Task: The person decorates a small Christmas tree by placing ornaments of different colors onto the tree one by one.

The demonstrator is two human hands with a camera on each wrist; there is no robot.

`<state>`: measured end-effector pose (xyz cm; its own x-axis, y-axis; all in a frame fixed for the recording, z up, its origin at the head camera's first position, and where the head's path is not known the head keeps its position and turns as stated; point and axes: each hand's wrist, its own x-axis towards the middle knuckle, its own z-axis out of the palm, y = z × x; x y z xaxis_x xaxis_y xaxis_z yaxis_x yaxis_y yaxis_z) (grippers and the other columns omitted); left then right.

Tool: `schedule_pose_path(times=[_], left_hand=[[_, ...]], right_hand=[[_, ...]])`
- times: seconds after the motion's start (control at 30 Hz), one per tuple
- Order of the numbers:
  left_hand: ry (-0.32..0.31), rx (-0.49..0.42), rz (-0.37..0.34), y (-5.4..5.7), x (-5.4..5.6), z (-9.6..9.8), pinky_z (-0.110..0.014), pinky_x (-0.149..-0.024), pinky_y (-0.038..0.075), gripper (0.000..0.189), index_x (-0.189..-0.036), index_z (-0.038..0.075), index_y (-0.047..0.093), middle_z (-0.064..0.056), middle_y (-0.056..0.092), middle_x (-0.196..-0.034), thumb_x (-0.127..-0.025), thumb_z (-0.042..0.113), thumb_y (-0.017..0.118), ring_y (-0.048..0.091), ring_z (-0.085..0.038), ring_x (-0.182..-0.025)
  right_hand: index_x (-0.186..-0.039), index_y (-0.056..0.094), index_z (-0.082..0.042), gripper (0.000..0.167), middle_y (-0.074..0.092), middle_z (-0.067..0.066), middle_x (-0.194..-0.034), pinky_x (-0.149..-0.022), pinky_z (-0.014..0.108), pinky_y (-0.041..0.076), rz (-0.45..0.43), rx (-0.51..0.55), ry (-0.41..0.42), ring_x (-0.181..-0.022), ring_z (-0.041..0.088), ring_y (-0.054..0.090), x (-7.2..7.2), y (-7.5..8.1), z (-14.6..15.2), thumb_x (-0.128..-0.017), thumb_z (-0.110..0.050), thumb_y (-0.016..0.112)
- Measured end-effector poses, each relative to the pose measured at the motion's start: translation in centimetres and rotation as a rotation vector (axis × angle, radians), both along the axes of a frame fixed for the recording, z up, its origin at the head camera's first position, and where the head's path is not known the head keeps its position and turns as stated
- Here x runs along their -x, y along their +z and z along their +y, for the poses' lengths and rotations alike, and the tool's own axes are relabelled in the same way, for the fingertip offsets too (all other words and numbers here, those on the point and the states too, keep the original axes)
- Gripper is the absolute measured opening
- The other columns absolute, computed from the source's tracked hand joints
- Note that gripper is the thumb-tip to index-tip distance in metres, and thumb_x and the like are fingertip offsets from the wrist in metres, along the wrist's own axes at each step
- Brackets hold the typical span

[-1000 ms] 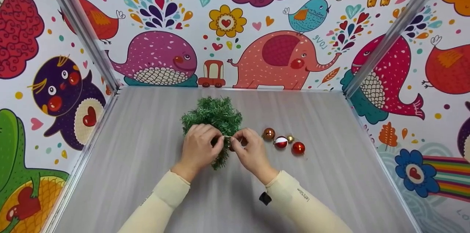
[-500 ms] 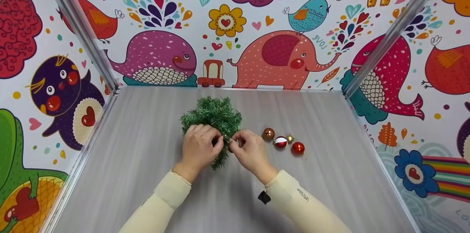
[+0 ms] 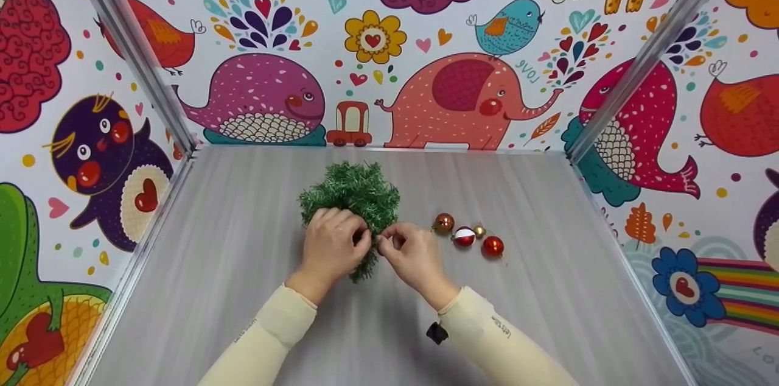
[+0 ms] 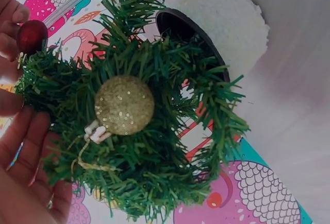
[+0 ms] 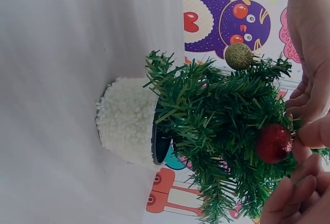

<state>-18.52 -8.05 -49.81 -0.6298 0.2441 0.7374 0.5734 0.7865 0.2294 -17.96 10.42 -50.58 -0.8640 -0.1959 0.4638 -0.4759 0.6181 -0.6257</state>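
A small green Christmas tree (image 3: 359, 185) stands in a white fuzzy pot (image 5: 126, 121). My left hand (image 3: 335, 249) pinches a branch tip between thumb and fingers. Close beside it, my right hand (image 3: 414, 258) pinches the hanging loop at the top of a glittery red bauble (image 5: 275, 143). In the left wrist view the same red bauble (image 4: 32, 36) hangs at that branch's end; the head view hides it behind the hands. A gold glitter bauble (image 4: 125, 104) with a string loop hangs on a nearer branch.
To the right of the tree lie a copper-coloured bauble (image 3: 443, 223), a red-and-white bauble (image 3: 464, 237), a small gold bauble (image 3: 480, 231) and a shiny red bauble (image 3: 492, 246). Patterned panels enclose the grey tabletop (image 3: 243, 209) at the back and sides.
A second ago a thin loop showed stretched between both hands. My right fingertips have since moved slightly left and down, nearer the left fingertips. The left hand stays almost in place.
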Motion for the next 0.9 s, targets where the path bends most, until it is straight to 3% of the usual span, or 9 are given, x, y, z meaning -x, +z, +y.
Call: schedule_pose_path(times=[0.37,0.57,0.7,0.9], left_hand=[[-0.006,0.001,-0.006,0.0,-0.2,-0.3,-0.040,-0.073,0.047,0.009,-0.076,0.015,0.069,0.002,0.066,-0.076,-0.080,0.021,0.074,0.060,-0.022,-0.071],[0.021,-0.051,-0.037,-0.1,-0.6,-0.8,-0.043,-0.079,0.048,0.015,-0.085,0.011,0.069,-0.003,0.066,-0.086,-0.079,0.024,0.073,0.061,-0.026,-0.082],[0.073,-0.073,-0.079,-0.4,-0.8,-1.1,-0.046,-0.087,0.048,0.032,-0.099,0.008,0.069,-0.007,0.064,-0.101,-0.078,0.031,0.074,0.060,-0.030,-0.096],[0.170,-0.020,-0.227,-1.1,-1.2,-1.6,-0.053,-0.104,0.039,0.073,-0.131,0.004,0.058,-0.020,0.055,-0.132,-0.077,0.051,0.074,0.051,-0.038,-0.124]], right_hand=[[-0.086,0.073,-0.019,0.005,0.058,-0.013,-0.071,-0.049,0.023,0.041,0.066,0.066,0.030,-0.055,0.003,0.049,0.2,-0.2,0.4,-0.089,-0.017,0.071],[-0.092,0.072,-0.016,0.008,0.062,-0.010,-0.078,-0.054,0.023,0.046,0.144,0.092,0.025,-0.062,0.005,0.055,0.2,-1.1,1.5,-0.087,-0.010,0.072],[-0.093,0.072,-0.016,0.009,0.062,-0.011,-0.078,-0.056,0.024,0.047,0.115,0.045,-0.014,-0.064,0.008,0.058,0.4,-2.5,3.2,-0.086,-0.010,0.073],[-0.096,0.071,-0.016,0.012,0.064,-0.007,-0.081,-0.060,0.027,0.050,0.026,-0.095,-0.061,-0.070,0.007,0.060,0.6,-5.0,5.9,-0.085,-0.012,0.074]])
